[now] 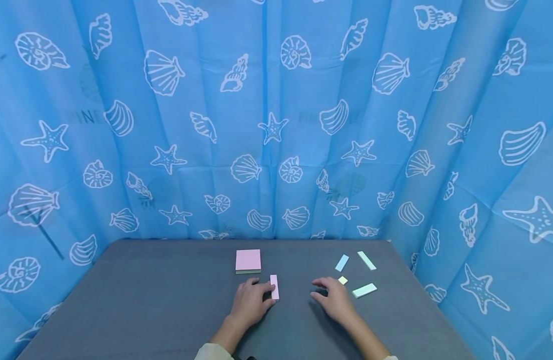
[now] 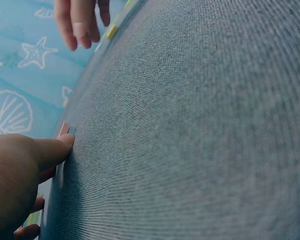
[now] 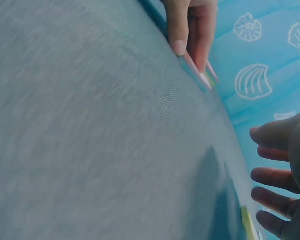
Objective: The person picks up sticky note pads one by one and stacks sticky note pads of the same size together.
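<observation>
A narrow pink strip pad (image 1: 274, 280), like sticky notes, lies lengthwise on the grey table in front of my left hand (image 1: 249, 302). Thumb and index finger of that hand pinch it near its left side; the right wrist view shows the pink strip pad (image 3: 204, 79) with a bluish layer under it. To the right, my right hand (image 1: 335, 299) hovers over the table with fingers loosely bent and nothing in them. A small yellow piece (image 1: 343, 280) lies just beyond its fingers. Behind the left hand sits a square pink sticky-note pad (image 1: 248, 259) with a green layer below.
On the right side of the grey table (image 1: 137, 300) lie a blue strip (image 1: 341, 263), a pale green strip (image 1: 367, 260) and another pale green strip (image 1: 364, 290). A blue curtain (image 1: 276, 190) with shell prints hangs behind the table and along its right.
</observation>
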`<state>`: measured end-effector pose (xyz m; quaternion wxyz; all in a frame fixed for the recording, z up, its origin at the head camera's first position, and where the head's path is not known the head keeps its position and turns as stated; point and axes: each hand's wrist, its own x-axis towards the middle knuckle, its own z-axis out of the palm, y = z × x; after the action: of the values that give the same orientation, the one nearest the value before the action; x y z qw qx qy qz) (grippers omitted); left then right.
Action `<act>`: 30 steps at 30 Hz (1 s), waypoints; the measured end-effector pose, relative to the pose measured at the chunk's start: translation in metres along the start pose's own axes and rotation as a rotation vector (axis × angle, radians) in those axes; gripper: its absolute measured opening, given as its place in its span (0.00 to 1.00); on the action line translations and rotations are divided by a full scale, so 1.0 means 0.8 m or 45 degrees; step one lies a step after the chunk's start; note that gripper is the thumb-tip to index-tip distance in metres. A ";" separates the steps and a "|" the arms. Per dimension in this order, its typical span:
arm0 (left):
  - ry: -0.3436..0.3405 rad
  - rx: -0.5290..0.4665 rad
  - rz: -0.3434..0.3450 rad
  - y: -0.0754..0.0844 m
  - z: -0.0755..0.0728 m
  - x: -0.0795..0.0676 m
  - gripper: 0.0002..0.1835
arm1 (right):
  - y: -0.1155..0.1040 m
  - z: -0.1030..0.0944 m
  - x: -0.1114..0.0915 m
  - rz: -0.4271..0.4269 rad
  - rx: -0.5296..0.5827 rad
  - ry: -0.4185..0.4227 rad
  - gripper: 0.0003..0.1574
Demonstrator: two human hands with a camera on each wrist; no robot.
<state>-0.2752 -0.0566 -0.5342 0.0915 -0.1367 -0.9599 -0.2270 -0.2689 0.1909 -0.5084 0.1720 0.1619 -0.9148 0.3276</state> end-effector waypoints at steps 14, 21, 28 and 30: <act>-0.008 0.006 -0.008 -0.001 0.001 0.001 0.20 | 0.029 -0.019 -0.018 0.178 -0.354 0.036 0.28; -0.008 0.001 -0.020 0.000 0.001 0.000 0.20 | 0.046 -0.025 -0.011 0.299 -0.433 -0.040 0.30; -0.006 -0.002 -0.029 0.001 0.001 0.000 0.21 | 0.057 -0.025 0.000 0.394 -0.449 -0.089 0.29; -0.014 -0.005 -0.035 0.002 0.000 0.000 0.21 | 0.058 -0.024 0.002 0.399 -0.456 -0.091 0.29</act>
<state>-0.2746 -0.0555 -0.5339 0.0829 -0.1250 -0.9617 -0.2294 -0.2854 0.2375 -0.5187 0.1125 -0.0036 -0.9778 0.1770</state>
